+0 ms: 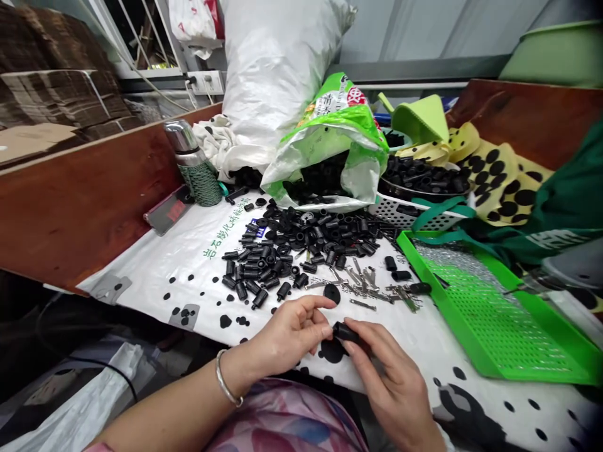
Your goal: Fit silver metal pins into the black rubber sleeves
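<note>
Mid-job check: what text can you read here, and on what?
"岩石膨化", green print on the white sheet; the following characters are blurred.
"清", white on the green bag; the rest is blurred.
White lettering on the green cloth: unreadable.
Held black part: no marking visible.

A single camera, worn on the person's head, looks forward and down across the tabletop (198, 251) from its near edge. The left hand (292, 329) and right hand (393, 383) sit close beneath it; the white sack (277, 69) at the far edge stands well back.
</note>
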A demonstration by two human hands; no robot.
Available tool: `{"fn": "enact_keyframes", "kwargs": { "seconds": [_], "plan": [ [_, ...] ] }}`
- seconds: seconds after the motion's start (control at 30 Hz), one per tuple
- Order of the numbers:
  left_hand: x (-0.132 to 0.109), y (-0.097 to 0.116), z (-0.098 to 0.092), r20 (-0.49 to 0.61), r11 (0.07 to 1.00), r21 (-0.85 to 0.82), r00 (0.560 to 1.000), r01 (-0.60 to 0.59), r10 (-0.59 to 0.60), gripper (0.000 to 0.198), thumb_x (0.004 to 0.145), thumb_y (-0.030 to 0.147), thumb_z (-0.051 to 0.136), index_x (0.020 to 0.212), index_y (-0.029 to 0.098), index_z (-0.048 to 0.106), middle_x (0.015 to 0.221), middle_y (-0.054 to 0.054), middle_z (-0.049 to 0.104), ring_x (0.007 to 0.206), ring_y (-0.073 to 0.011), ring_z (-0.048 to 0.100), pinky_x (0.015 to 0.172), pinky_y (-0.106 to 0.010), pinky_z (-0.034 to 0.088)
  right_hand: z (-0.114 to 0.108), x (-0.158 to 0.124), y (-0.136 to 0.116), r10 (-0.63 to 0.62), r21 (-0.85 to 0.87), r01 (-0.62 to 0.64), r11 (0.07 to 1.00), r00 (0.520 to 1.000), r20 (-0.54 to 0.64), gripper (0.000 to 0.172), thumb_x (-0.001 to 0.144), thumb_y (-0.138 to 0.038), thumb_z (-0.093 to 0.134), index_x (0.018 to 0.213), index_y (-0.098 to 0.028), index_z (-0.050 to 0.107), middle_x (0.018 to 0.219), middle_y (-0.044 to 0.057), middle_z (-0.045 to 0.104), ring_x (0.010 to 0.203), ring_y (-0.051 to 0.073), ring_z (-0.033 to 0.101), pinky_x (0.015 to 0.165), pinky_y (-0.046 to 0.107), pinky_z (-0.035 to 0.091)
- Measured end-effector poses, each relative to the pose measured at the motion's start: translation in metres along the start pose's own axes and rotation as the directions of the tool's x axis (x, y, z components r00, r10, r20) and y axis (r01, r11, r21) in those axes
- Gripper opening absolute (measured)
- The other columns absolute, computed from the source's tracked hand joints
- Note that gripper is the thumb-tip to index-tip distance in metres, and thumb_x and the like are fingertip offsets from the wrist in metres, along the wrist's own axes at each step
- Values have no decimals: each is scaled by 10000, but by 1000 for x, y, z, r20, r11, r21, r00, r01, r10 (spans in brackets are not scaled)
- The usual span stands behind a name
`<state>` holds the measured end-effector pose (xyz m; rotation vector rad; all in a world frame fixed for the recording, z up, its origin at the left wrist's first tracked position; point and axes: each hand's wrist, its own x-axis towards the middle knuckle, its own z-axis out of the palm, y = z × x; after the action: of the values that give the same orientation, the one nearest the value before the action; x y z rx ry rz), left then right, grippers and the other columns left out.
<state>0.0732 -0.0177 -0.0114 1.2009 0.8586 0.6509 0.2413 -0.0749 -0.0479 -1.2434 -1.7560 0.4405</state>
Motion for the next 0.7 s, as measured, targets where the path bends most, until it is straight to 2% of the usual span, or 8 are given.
{"fn": "enact_keyframes", "kwargs": {
  "seconds": [0.13, 0.23, 0.3, 0.37, 0.5, 0.6, 0.7],
  "plan": [
    [-6, -5, -4, 34, 1000, 15, 999, 25, -25, 422, 733, 160, 592, 1138, 162, 472, 829, 6, 492, 491, -17, 443, 416, -146, 350, -1, -4, 5, -85, 13, 84, 996, 988, 129, 328, 845, -120, 497, 1159, -208, 534, 989, 88, 580, 917, 184, 577, 757, 281, 495],
    [-10, -6, -6, 76, 1000, 18, 997, -10, 8, 455, 760, 158, 558, 1191, 231, 434, 950, -19, 460, 546, -35, 486, 419, -158, 386, -1, -4, 3, -84, 49, 76, 996, 980, 178, 335, 836, -124, 510, 1155, -219, 550, 989, 85, 598, 916, 188, 587, 756, 282, 504],
    [-13, -5, -6, 112, 999, 7, 993, -45, 44, 443, 792, 164, 525, 1211, 257, 417, 975, -27, 458, 600, -54, 520, 467, -175, 430, -1, -2, -2, -15, 108, -6, 994, 982, 189, 311, 839, -142, 510, 1130, -233, 569, 991, 74, 615, 922, 185, 595, 773, 282, 505],
    [-14, -2, -6, 121, 997, -30, 990, -71, 74, 447, 798, 175, 533, 1217, 262, 408, 977, -28, 452, 646, -64, 533, 519, -190, 461, -1, 0, -7, 116, 209, -157, 965, 974, 193, 275, 845, -174, 510, 1098, -249, 587, 985, 56, 628, 855, 163, 618, 724, 256, 521],
    [-16, 5, -6, 74, 994, -64, 993, -85, 89, 469, 776, 223, 588, 1206, 250, 403, 987, -30, 445, 661, -68, 520, 527, -190, 462, -1, 6, -17, 373, 448, -433, 782, 901, 221, 221, 827, -245, 553, 1038, -244, 620, 827, 13, 647, 592, 89, 595, 548, 184, 509],
    [-18, 10, -7, 16, 990, 89, 994, -107, 106, 350, 789, 267, 581, 1115, 211, 465, 915, -20, 484, 648, -70, 489, 527, -184, 424, 0, 8, -20, 433, 544, -488, 682, 870, 237, 213, 812, -255, 576, 1016, -232, 634, 666, -20, 627, 561, 77, 576, 571, 175, 496],
    [-19, 11, -8, 11, 923, 341, 982, -180, 187, 221, 813, 296, 551, 992, 173, 511, 802, -4, 494, 632, -81, 464, 533, -196, 394, 0, 9, -22, 434, 562, -472, 679, 876, 211, 212, 805, -245, 584, 1009, -227, 639, 618, -30, 601, 564, 79, 573, 577, 178, 496]
  ]
}}
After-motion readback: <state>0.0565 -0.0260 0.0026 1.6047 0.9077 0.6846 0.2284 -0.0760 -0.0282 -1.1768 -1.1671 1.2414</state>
